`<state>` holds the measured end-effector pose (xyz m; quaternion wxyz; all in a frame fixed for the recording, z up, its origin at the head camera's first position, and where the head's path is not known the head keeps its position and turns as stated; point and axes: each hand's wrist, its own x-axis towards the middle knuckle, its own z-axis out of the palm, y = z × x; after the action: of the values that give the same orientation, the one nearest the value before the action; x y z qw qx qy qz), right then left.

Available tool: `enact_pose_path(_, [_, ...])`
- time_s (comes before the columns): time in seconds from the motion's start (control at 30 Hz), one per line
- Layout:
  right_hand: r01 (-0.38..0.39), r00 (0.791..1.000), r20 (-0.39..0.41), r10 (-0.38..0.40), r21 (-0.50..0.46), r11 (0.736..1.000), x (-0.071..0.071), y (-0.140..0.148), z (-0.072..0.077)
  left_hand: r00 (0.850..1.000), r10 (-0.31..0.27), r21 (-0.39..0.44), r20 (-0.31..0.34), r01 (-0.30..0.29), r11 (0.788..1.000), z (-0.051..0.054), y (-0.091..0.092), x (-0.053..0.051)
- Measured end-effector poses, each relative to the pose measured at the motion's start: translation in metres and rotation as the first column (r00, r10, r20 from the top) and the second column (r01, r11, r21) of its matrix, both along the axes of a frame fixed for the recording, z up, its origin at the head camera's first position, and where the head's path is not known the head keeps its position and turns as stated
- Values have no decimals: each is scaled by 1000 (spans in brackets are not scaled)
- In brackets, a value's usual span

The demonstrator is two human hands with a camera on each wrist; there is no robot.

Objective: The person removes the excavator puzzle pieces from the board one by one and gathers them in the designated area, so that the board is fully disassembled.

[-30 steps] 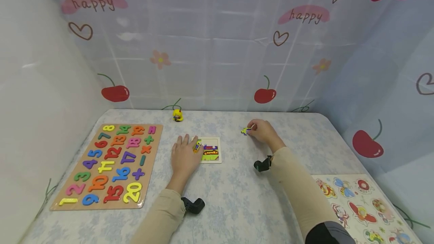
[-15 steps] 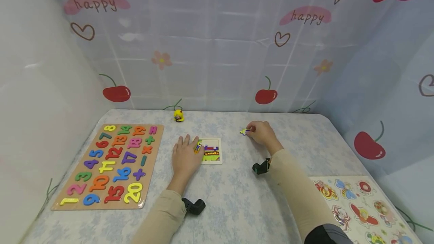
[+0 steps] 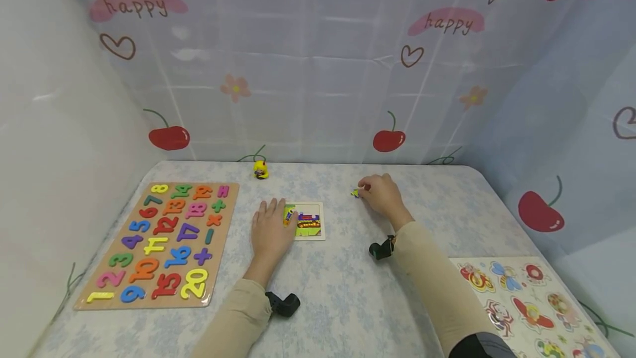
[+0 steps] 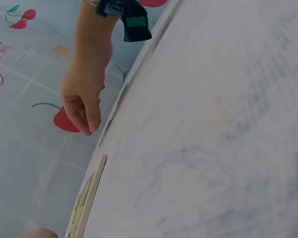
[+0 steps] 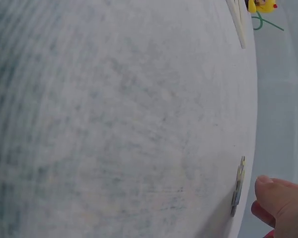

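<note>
My left hand (image 3: pixel 270 228) rests with straight fingers over the left part of a small square picture puzzle (image 3: pixel 309 230). A purple and red vehicle picture shows on its right side; the rest is covered. In the left wrist view the puzzle (image 4: pixel 92 198) appears edge-on. To its right, my right hand (image 3: pixel 382 195) hovers over small yellow-green puzzle pieces (image 3: pixel 355 193), mostly covered by its fingers. In the right wrist view the flat pieces (image 5: pixel 238 186) lie on the table, a gap away from the bent thumb. Nothing shows between those fingers.
A wooden number board (image 3: pixel 159 245) lies on the left of the table. At the back edge stands a small yellow figurine (image 3: pixel 260 169). A sheet of cartoon insect pictures (image 3: pixel 526 303) lies at the front right. A curtain with cherries (image 3: pixel 308 70) hangs behind.
My right hand has shifted slightly left and covers more of the small pieces. The left hand stays on the puzzle.
</note>
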<state>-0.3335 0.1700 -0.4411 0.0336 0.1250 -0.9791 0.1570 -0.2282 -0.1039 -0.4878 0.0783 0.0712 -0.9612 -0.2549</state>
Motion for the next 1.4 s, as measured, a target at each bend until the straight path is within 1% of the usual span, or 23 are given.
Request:
enact_pose_path(0.1, [-26, 999, -28, 25, -39, 999, 2, -4, 3, 1000, 7, 8, 14, -7, 1000, 0, -2, 1])
enact_pose_path(0.23, [-68, 997, -41, 64, -94, 993, 7, -13, 7, 999, 0, 16, 35, -1, 1000, 2, -5, 4])
enact_pose_path(0.4, [-63, 997, 26, 67, -126, 990, 13, -32, 9, 999, -20, 16, 46, 19, 1000, 2, -8, 9])
enact_pose_path(0.53, [-65, 993, 83, 79, -156, 986, 18, -52, 10, 999, -32, 3, 44, 32, 999, 2, -11, 11])
enact_pose_path(0.63, [-85, 989, 102, 103, -167, 982, 21, -66, 8, 998, -34, -1, 43, 35, 999, 1, -11, 12])
enact_pose_path(0.77, [-138, 982, 103, 156, -165, 977, 25, -83, 4, 999, -38, -6, 38, 38, 999, 1, -11, 13])
enact_pose_path(0.93, [-202, 966, 124, 226, -178, 963, 30, -101, -1, 999, -38, -14, 38, 39, 999, 1, -11, 13])
enact_pose_path(1.1, [-228, 957, 137, 256, -194, 954, 32, -114, -4, 999, -34, -9, 33, 34, 999, 0, -13, 14])
enact_pose_path(1.2, [-243, 952, 140, 272, -196, 950, 33, -119, -6, 998, -43, -11, 35, 43, 999, -1, -13, 14])
enact_pose_path(1.4, [-268, 943, 151, 297, -184, 946, 33, -129, -8, 997, -65, -42, 53, 67, 997, -1, -13, 14])
